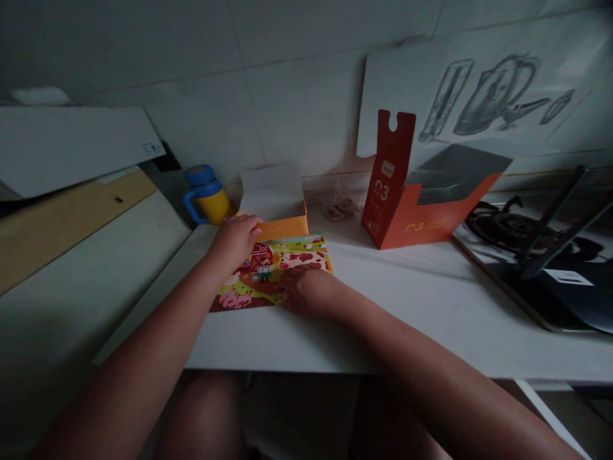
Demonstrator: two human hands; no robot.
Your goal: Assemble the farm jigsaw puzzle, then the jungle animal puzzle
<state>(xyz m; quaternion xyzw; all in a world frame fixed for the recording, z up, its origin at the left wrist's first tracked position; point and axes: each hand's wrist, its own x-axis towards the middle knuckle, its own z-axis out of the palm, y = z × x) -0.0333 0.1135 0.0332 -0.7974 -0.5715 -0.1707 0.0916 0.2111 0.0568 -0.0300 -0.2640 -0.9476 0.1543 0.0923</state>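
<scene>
A colourful farm-scene puzzle board (292, 259) lies flat on the white counter (383, 313). Behind it stands an open orange box (282, 227) with its white lid raised. My left hand (235, 241) rests at the box's front left corner, over the board's upper left part, fingers curled on the box edge. My right hand (306, 291) lies on the board's lower right edge, fingers bent and pressed down on it; whether it holds a piece is hidden.
A yellow mug with a blue lid (207, 195) stands at the back left. An orange-red carton (407, 191) stands at the right, a gas hob (527, 243) beyond it. A small clear bag (342, 206) lies by the wall. A lower white surface (86, 268) is on the left.
</scene>
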